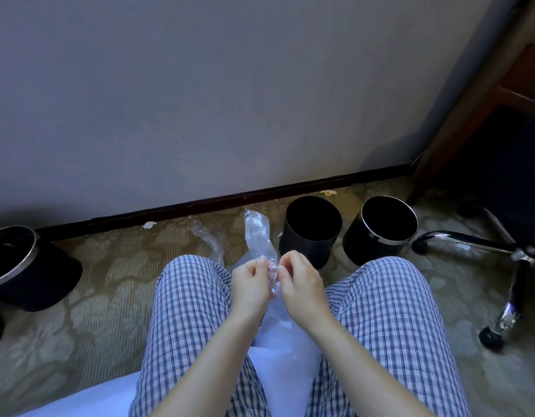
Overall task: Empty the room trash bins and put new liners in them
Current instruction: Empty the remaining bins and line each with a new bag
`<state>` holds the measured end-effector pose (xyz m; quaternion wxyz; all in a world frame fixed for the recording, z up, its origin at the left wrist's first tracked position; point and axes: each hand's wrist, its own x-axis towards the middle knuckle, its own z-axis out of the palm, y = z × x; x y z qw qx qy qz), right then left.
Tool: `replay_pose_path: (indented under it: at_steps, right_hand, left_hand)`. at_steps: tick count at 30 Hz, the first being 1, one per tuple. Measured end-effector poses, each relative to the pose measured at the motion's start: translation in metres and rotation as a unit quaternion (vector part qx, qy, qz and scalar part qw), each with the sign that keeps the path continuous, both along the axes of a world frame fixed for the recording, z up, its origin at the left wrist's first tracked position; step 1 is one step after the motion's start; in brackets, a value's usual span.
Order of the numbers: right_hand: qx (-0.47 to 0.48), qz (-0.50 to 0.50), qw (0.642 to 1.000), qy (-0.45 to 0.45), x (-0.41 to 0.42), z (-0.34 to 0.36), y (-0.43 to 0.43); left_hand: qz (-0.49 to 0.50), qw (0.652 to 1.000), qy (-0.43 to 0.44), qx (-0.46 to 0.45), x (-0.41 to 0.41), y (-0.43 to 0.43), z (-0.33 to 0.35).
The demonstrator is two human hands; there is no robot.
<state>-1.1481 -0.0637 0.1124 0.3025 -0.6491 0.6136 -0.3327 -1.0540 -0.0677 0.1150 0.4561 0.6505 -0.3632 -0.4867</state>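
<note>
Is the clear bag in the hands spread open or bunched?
Bunched: the bag is a narrow crumpled strip pinched between left hand and right hand.

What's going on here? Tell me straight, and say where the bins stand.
A seated person in checked trousers is working on a clear plastic liner between the knees. The left hand and right hand each pinch it, apparently to open it. By the wall ahead stand a plain black bin and a steel-rimmed bin, with no liner showing in either. A third bin sits far left.
</note>
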Motion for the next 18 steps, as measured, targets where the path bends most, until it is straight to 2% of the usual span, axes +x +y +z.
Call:
replay_pose_path:
  at_steps: [5, 14, 18]
  right_hand:
    - [0.010, 0.025, 0.999, -0.035, 0.005, 0.005, -0.001]
    - [-0.008, -0.011, 0.999, -0.044, 0.000, 0.006, -0.001]
    - [0.000, -0.069, 0.996, -0.056, -0.009, 0.005, -0.006]
  left_hand:
    - [0.024, 0.991, -0.125, -0.047, -0.003, -0.006, 0.002]
    - [0.006, 0.986, -0.133, -0.101, 0.003, -0.010, 0.003]
    - [0.005, 0.987, -0.124, -0.107, 0.006, -0.008, 0.003]
